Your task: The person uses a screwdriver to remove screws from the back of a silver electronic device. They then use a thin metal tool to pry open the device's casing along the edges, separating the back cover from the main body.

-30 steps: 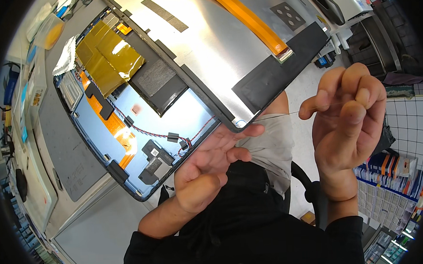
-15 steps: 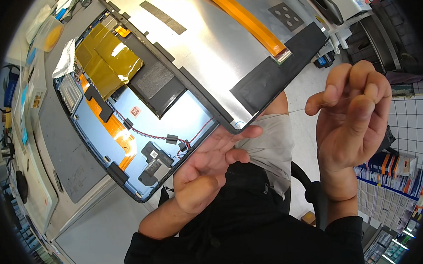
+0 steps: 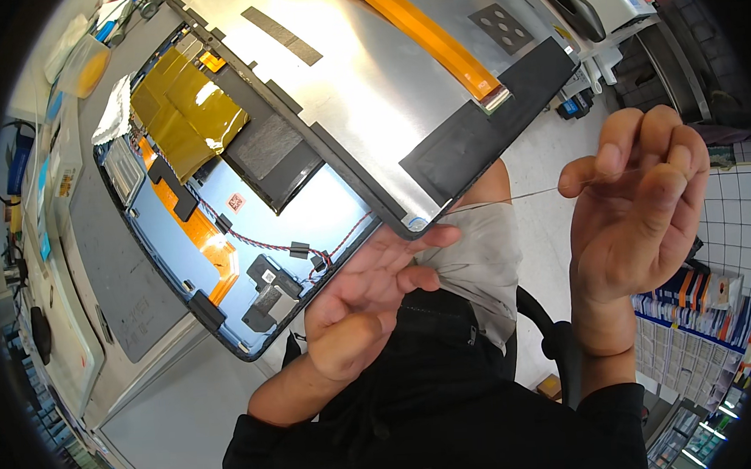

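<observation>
An opened tablet-like device lies tilted at the upper middle. Its blue-lined back housing [image 3: 294, 217] carries gold tape, an orange ribbon and twisted wires. Partly over it lies the silver-backed screen panel [image 3: 359, 91] with black edges and an orange flex cable [image 3: 433, 40]. My left hand [image 3: 358, 308] is palm up under their near edge, fingers loosely bent and apart; the panel's corner hides part of it. A thin wire [image 3: 526, 195] runs taut from that corner to my right hand [image 3: 637, 204], whose fingers are closed on it, well right of the panel.
A grey mat [image 3: 136, 285] and a clear container with something yellow [image 3: 91, 67] are on the desk at left. White equipment [image 3: 605, 2] stands at the upper right. Below right are a rack of small boxes [image 3: 695, 328] and a black chair [image 3: 560, 344].
My right hand has moved slightly right, with the wire still in its fingers. The panel and housing have shifted a little left in view. The left hand stays nearly in place.
</observation>
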{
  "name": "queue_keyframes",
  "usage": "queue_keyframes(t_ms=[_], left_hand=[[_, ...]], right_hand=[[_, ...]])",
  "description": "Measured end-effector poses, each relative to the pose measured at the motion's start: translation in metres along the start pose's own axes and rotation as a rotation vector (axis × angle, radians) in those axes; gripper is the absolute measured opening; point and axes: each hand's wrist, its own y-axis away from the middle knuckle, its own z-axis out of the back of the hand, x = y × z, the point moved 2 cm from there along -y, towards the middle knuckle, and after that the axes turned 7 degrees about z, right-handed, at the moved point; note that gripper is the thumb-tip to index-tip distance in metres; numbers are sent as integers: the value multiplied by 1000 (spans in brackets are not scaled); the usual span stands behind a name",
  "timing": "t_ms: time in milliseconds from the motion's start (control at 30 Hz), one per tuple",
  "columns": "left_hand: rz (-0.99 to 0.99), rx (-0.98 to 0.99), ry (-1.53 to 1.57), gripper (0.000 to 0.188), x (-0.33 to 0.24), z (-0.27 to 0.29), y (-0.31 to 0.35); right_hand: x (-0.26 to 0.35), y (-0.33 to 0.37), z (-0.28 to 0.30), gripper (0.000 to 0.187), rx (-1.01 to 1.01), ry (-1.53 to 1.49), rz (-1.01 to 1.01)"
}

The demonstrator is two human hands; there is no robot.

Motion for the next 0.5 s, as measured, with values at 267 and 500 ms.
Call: queue_keyframes(t_ms=[267,500], left_hand=[[6,-9,-18,89,0,0,0],[8,-11,1,91,0,1,0]], right_hand=[[-1,-4,6,24,-5,33,36],[2,-12,17,21,39,32,63]])
